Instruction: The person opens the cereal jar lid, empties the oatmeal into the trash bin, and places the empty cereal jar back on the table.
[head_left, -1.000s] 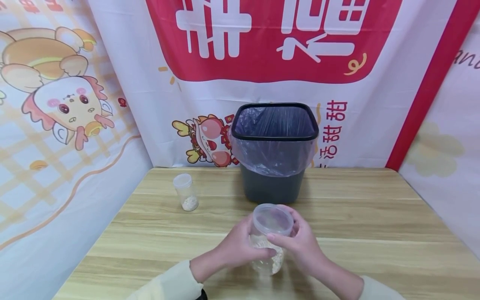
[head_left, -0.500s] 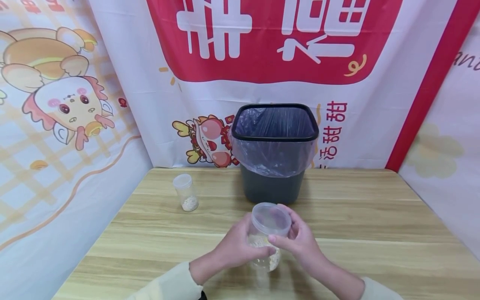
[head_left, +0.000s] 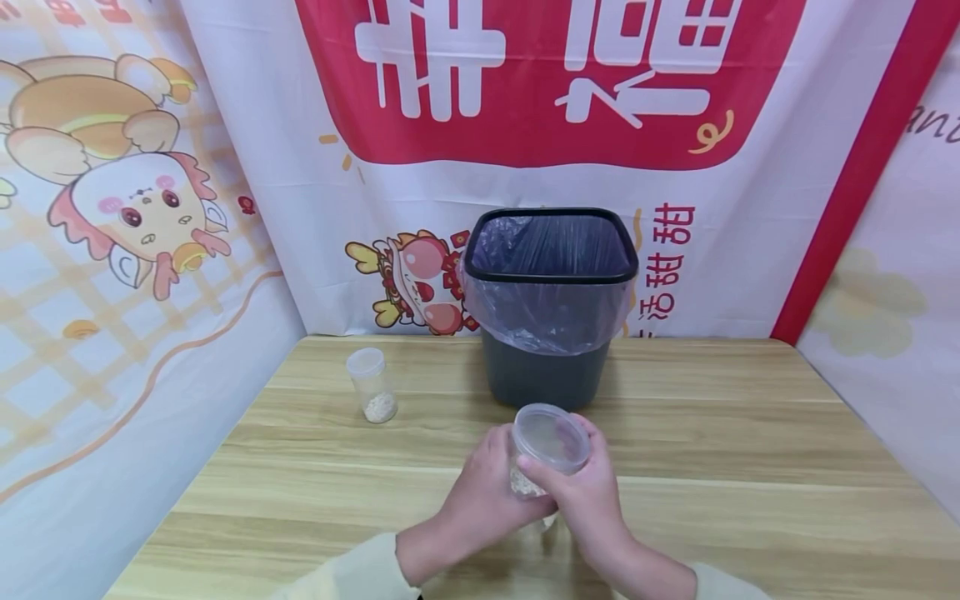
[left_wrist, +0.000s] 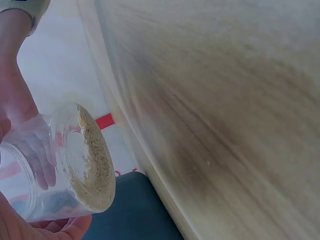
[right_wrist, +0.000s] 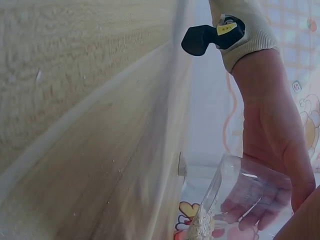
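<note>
Clear plastic jar (head_left: 551, 440), pale flakes (left_wrist: 97, 160) inside; left hand (head_left: 483, 487), right hand (head_left: 588, 492), fingers (left_wrist: 75, 228) curled round it. Beyond the fingers: one lined bin (head_left: 543, 377).

Your left hand (head_left: 476, 500) and right hand (head_left: 594, 504) hide much of the jar's (head_left: 551, 437) lower part from the head view, where both your sleeves (head_left: 356, 575) run off the near edge. Your left wrist view crops the jar at left and blurs the tabletop (left_wrist: 235, 125); the pale bits (head_left: 381, 407) in the far-left container (head_left: 367, 379) are too small for you to identify.
</note>
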